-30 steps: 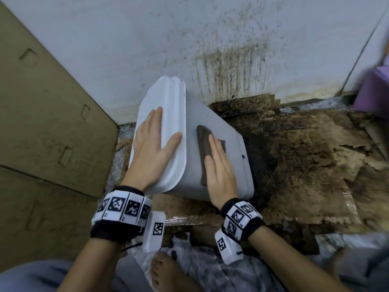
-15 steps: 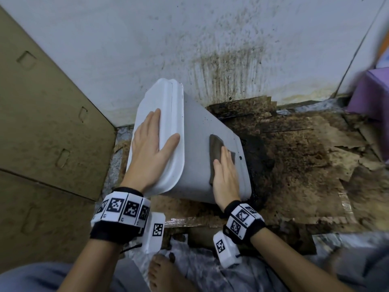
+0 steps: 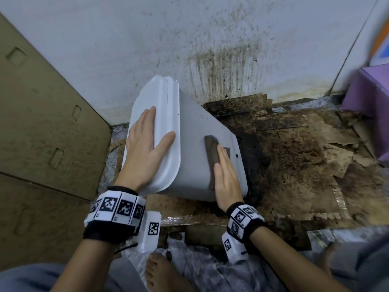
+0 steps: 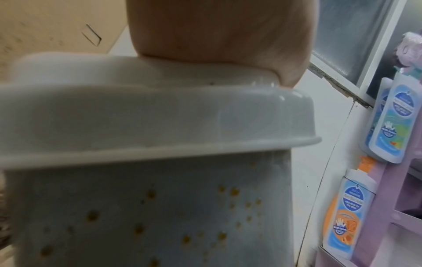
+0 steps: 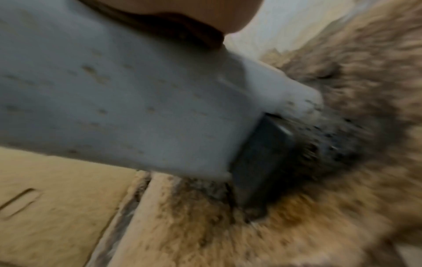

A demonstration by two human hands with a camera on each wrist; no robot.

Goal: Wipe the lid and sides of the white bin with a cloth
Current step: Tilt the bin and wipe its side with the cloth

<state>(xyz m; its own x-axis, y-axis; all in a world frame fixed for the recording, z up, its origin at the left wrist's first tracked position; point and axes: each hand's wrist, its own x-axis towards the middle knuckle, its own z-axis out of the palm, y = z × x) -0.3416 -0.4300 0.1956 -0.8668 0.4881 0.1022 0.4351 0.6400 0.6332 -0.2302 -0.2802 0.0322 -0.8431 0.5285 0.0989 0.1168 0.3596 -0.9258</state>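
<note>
The white bin leans tilted on the floor, its lid turned to the left. My left hand lies flat on the lid with straight fingers, thumb spread toward the rim. My right hand presses a dark brown cloth flat against the bin's upper side, near its bottom end. In the left wrist view the lid's rim and the side below it show brown spots. The right wrist view is blurred; it shows the speckled side and the cloth's edge under my palm.
Stained, torn cardboard covers the floor to the right, with a black wet patch beside the bin's base. A spattered white wall stands behind. Cardboard panels stand at left, a purple shelf at right. My bare foot is below.
My right hand has slid the cloth along the bin's side toward its bottom end, to the right. The left hand has stayed on the lid.
</note>
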